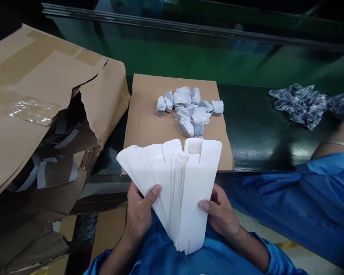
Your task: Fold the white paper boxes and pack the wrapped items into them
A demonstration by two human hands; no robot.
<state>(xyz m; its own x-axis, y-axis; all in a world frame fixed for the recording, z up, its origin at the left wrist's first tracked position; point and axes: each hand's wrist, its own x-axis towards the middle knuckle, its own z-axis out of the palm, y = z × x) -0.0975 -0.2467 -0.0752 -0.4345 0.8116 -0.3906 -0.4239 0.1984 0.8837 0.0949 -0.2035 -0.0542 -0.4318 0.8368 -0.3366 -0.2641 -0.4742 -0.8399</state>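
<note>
A fanned stack of flat white folded cartons (199, 183) is held between my two hands, in front of my body. My left hand (140, 208) grips the left side of the fan, its thumb lying on top. On the right side my right hand (220, 210) pinches the stack, thumb in front and fingers behind. Beyond the cartons, several small bundles in whitish-grey wrapping (186, 103) lie in a loose pile on a cardboard sheet (146, 114). One carries a small printed mark.
At the left stands a large torn cardboard box (46, 76), with paper strips inside. Crumpled clear plastic (302, 103) lies on the dark green surface (249, 133) at the right. Another person's arm in a blue sleeve (326, 183) reaches in at the right edge.
</note>
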